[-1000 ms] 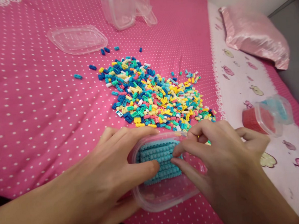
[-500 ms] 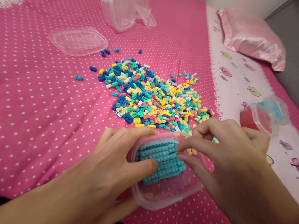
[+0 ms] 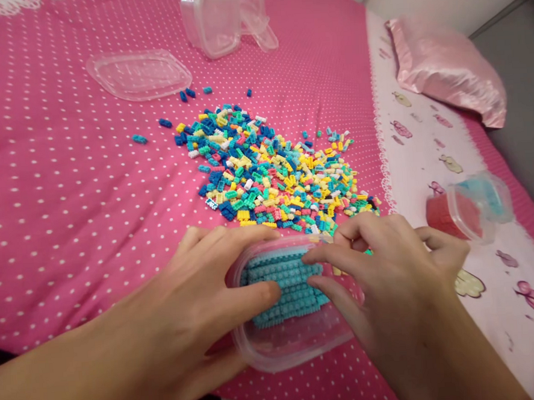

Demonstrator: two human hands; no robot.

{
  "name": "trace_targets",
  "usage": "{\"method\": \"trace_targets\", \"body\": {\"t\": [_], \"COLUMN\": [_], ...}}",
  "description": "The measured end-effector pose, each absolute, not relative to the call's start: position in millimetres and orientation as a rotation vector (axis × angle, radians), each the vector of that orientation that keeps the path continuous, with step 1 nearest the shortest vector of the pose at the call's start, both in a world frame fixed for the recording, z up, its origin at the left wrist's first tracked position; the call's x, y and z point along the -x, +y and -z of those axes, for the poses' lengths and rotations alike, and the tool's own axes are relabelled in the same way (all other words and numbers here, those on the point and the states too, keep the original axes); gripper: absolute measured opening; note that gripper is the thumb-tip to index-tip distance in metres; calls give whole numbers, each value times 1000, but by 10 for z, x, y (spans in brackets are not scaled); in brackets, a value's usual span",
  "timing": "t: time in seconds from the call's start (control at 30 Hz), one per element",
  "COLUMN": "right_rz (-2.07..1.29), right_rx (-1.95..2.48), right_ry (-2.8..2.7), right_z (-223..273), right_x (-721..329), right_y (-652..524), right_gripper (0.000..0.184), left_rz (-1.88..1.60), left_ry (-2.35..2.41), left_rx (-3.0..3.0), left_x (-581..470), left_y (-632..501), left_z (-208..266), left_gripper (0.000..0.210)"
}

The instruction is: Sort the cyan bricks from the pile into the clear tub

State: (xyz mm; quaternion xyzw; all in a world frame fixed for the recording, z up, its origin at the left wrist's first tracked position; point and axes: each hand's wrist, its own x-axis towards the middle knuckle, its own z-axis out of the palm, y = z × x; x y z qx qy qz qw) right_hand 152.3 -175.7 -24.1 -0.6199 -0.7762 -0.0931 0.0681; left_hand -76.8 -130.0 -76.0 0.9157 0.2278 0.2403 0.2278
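"Turquoise bricks (image 3: pixel 295 295), packed in rows: where are they?"

"Inside a clear container (image 3: pixel 277 363), close to the near edge of the pink bedspread (image 3: pixel 90 205). They fill its far part; the near part shows bare plastic."

"And the hands?"

"Apart from each other, one on either side. The left hand (image 3: pixel 209 294) is clamped on the container's left wall, its thumb over the rows. The right hand (image 3: pixel 390 283) has its thumb and forefinger at the right end of the rows. Whether a brick is pinched there, I can't tell."

"What lies further off?"

"A loose, many-coloured pile (image 3: pixel 274 169) just past the container. Toward the bedspread's far edge, a clear lid (image 3: pixel 139 75) and some clear tubs (image 3: pixel 220 22)."

"Along the right edge?"

"A white printed band (image 3: pixel 408 149) with lace, a tub of red pieces (image 3: pixel 440 213) just beside a tub of blue ones (image 3: pixel 505 203), and a shiny pink pillow (image 3: pixel 449 68) at the far right corner."
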Motion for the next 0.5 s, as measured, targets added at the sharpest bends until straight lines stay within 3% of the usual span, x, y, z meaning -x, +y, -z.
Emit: {"method": "trace_targets", "body": {"t": [0.23, 0.5], "right_rz": [255, 257], "right_rx": [1836, 1794], "right_ry": [-2226, -2336], "right_z": [293, 239], "right_x": [-1492, -1591], "right_y": [-1768, -1764], "right_gripper": [18, 11], "left_rz": [-655, -693], "left_ry": [614, 607], "left_rx": [-2540, -2527], "left_x": [779, 767], "left_y": [-1309, -1305], "left_z": [737, 752], "left_gripper": [38, 38]}}
